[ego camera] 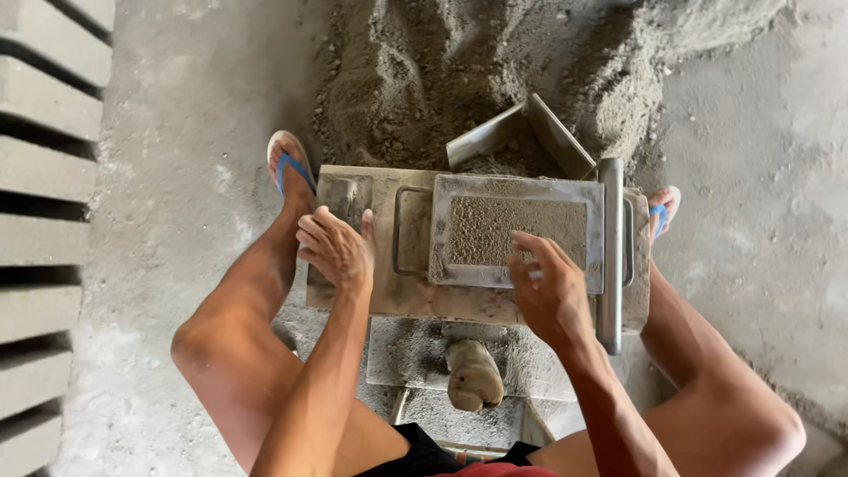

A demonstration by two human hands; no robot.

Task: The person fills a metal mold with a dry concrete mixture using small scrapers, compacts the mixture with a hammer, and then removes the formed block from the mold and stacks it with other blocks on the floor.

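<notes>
Both fingers (530,256) splayed, pressing mould (517,231) edges.

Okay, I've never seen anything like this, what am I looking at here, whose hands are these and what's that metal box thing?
This is one picture from a camera worn on a person's head, looking down at their own bare arms and knees. They squat over a metal block mould set on a grey slab, its frame filled level with a damp sandy mix. The left hand rests on the slab's left end, holding nothing. The right hand touches the mould's near edge. Behind lies a pile of the same grey mix with a flat metal scoop in it. Finished grey blocks stand in rows at far left. Blue sandals are on the feet.
</notes>
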